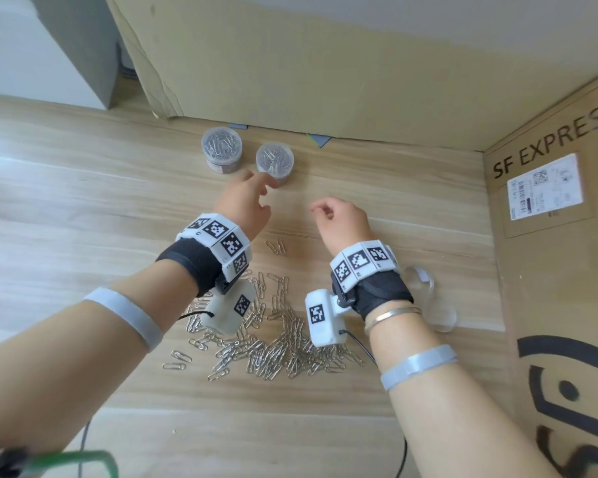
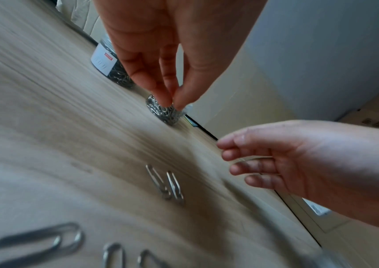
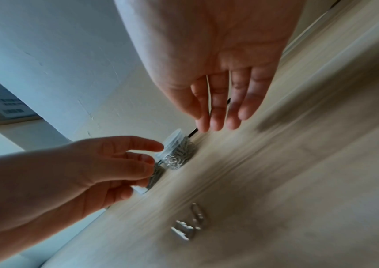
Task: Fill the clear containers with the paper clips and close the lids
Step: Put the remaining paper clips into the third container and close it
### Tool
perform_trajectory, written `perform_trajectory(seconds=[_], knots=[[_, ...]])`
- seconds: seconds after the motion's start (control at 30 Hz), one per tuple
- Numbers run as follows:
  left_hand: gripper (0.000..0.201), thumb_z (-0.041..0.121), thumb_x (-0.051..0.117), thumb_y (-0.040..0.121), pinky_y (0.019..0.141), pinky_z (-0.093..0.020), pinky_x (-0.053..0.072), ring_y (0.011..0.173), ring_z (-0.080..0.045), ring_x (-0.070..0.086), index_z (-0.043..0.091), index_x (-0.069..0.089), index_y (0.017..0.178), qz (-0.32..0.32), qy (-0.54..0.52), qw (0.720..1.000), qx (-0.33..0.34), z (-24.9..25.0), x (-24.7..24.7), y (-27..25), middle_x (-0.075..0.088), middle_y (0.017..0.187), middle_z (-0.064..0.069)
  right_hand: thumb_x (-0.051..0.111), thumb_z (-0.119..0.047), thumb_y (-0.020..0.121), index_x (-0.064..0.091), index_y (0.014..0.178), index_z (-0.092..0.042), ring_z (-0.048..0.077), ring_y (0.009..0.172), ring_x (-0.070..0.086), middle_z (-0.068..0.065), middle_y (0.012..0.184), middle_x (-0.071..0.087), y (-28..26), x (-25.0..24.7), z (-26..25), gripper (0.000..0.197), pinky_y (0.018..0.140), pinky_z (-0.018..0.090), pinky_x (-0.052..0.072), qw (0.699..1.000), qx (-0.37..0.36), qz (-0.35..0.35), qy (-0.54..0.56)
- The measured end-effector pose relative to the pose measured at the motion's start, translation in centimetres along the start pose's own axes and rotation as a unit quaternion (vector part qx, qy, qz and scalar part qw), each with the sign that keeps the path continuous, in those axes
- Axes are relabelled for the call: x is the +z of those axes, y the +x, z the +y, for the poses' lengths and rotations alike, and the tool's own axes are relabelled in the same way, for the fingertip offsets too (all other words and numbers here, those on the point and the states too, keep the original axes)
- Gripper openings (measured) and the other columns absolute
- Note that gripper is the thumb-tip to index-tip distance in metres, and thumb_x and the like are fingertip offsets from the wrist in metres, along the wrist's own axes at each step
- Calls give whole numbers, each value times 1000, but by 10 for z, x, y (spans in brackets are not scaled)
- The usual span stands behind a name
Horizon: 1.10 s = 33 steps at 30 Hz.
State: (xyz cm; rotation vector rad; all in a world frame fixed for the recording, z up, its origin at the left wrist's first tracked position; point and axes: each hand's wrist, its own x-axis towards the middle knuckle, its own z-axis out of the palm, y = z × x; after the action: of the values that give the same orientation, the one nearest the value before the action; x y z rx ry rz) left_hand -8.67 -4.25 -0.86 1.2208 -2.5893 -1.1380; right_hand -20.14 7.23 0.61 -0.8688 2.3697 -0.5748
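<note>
Woodgrain tabletop (image 1: 83, 208) — shiny looped paper clips (image 1: 277, 343)

Silver paper clips (image 1: 273, 343) are glinting on a pale wood-grain table (image 1: 83, 188). Clear containers (image 1: 221, 150) are showing grey. Brown cardboard box (image 1: 560, 270) is carrying black lettering and a white label (image 1: 546, 188). Wrist bands (image 1: 218, 239) are showing black-and-white squares.

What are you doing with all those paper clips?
A person is packing paper clips into little clear tubs. Two tubs stand full at the back of the table. The left hand reaches toward the nearer tub, fingers loose; the right hand hovers empty. A big pile of clips and an empty tub still wait.
</note>
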Motion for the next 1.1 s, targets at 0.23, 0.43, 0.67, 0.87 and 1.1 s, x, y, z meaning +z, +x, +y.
perform_trajectory(seconds=[0.23,0.43,0.67,0.87,1.1], knots=[[33,0,53,81,77,-24,41,81,-14,47,14,58,110,-68,8,997,29,12,18,-18,51,113,-8,55,-22,85,52,121,-26,31,120,43,4,132,49,-37,-28,54,37,100,37,36,979,103,5,-177],[31,3,53,81,76,-24,40,81,-14,48,15,59,110,-94,20,994,48,27,34,-26,51,112,-6,61,-19,82,44,129,-32,33,125,35,4,136,41,-57,-40,80,51,105,41,31,968,169,-18,-187],[31,2,52,81,77,-25,40,83,-15,48,14,61,109,-107,25,992,59,31,43,-31,52,111,-8,52,-6,87,46,130,-23,34,121,41,9,134,43,-61,-32,89,47,97,34,37,979,137,3,-151],[31,2,52,81,77,-25,39,84,-14,47,14,60,108,-92,23,994,49,27,37,-31,52,111,-7,61,-21,82,45,129,-23,31,116,50,10,128,51,-51,-21,51,50,96,33,40,993,54,19,-101],[31,3,57,79,78,-27,41,84,-15,48,14,60,108,-70,27,997,21,10,20,-34,52,111,-8,66,-23,79,44,130,-23,30,118,48,8,129,51,-34,0,14,55,96,31,39,996,11,-12,-92]])
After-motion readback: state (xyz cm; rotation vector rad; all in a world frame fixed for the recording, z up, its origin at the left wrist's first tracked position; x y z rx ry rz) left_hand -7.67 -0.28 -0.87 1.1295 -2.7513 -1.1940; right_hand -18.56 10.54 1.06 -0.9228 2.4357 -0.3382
